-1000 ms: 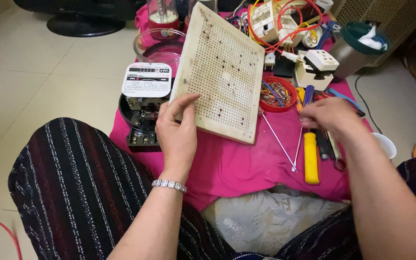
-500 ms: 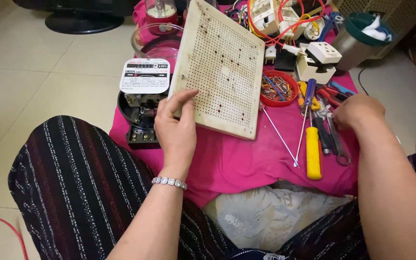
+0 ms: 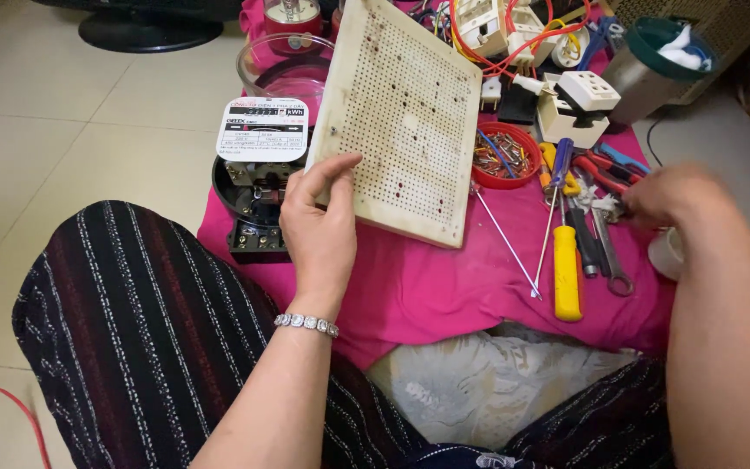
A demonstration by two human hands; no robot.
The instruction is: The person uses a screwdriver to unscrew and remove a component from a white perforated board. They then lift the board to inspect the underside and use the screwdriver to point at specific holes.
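Observation:
My left hand (image 3: 320, 227) grips the near left edge of a cream perforated board (image 3: 410, 113), which stands tilted on the pink cloth (image 3: 444, 287). My right hand (image 3: 674, 193) is blurred and rests over the pile of hand tools at the right, beside a wrench (image 3: 609, 256) and red-handled pliers (image 3: 596, 169). Whether it holds anything is hidden. A yellow-handled screwdriver (image 3: 565, 269) and a thin metal rod (image 3: 505, 243) lie between the board and that hand.
An electric meter (image 3: 258, 165) with a white face sits left of the board. A red dish of small parts (image 3: 505, 156), white sockets with red wires (image 3: 523, 35), a glass bowl (image 3: 279, 65) and a grey-green canister (image 3: 657, 56) lie beyond. A white cup (image 3: 666, 254) stands at the right.
My right hand has slid from beside the yellow screwdriver out to the right, over the wrench and pliers. The board stays in my left hand, barely moved.

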